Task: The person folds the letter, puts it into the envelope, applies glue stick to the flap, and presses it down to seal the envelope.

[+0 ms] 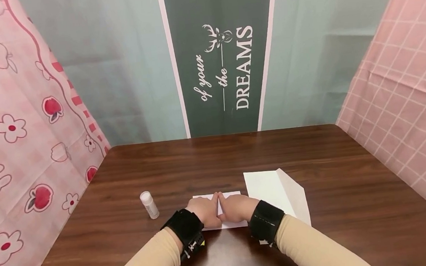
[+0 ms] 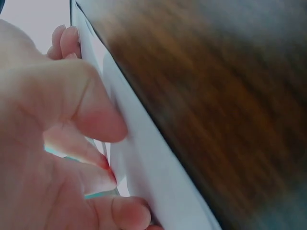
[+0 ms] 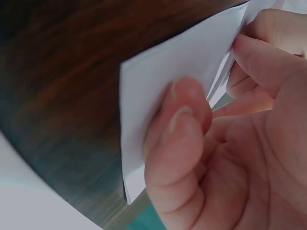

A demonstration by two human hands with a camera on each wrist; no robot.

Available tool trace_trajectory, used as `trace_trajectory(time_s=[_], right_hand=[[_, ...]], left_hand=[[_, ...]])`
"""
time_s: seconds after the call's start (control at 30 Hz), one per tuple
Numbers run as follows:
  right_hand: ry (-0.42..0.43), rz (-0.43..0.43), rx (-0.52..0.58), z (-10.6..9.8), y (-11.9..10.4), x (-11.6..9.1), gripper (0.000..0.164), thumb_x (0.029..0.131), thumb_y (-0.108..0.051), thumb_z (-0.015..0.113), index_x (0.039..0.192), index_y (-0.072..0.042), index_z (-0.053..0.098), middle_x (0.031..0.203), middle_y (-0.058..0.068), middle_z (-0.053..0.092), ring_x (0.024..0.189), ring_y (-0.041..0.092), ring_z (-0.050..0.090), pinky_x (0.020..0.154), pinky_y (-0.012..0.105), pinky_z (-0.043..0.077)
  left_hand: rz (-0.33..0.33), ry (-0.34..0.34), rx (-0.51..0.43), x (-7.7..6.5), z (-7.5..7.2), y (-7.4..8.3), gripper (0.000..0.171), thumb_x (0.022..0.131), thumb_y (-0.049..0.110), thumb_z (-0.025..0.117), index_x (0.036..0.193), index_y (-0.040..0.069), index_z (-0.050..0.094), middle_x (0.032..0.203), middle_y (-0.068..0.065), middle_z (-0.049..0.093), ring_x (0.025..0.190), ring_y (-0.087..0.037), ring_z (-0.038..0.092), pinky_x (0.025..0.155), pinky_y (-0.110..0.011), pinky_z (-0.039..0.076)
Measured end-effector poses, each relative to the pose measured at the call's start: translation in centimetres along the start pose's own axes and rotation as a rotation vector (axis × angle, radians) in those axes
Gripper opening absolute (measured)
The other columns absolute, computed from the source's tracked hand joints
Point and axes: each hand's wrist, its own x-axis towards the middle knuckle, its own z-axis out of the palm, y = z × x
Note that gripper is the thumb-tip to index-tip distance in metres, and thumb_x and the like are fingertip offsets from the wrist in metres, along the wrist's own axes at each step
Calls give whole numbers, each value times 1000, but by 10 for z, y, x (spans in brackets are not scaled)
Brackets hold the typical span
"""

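Note:
A small folded white paper [image 1: 230, 195] lies on the dark wooden table [image 1: 215, 158] near its front edge. Both hands meet on it, knuckles side by side. My left hand [image 1: 205, 209] pinches the paper's [image 2: 144, 143] left part, with curled fingers [image 2: 96, 115] against its edge. My right hand [image 1: 237, 207] grips the right part, its thumb [image 3: 182, 124] pressed on top of the paper [image 3: 163, 67] and the other fingers curled beneath. Most of the sheet is hidden under the hands in the head view.
A larger white sheet with a folded flap [image 1: 275, 189] lies just right of the hands. A small white capped tube [image 1: 149, 205] stands to their left. Pink patterned curtains hang along both sides and a green banner hangs behind the table.

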Motion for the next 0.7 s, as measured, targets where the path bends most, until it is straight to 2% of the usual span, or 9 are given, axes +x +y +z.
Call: trace_trajectory(time_s=[0.27,0.57,0.7], right_hand=[[4,-5,26,0,2,0,71,90,-37,58,142,3,31,105,16,66,100,23,61,88,37,45],[12,-17,22,1,3,0,71,89,-37,58,142,3,32,103,16,66,99,22,61,88,36,46],[14,-17,23,0,2,0,71,90,-37,58,142,4,32,104,16,66,100,23,61,88,36,46]], left_hand=[[-16,77,18,-1,5,5,72,76,40,62,134,0,46,79,-9,67,78,-27,63,60,-38,50],[-24,100,20,-1,7,5,73,76,42,62,133,-1,47,78,-9,66,76,-27,62,60,-39,50],[-32,85,15,-2,7,6,74,77,43,62,134,-1,46,84,-9,67,78,-27,63,61,-40,50]])
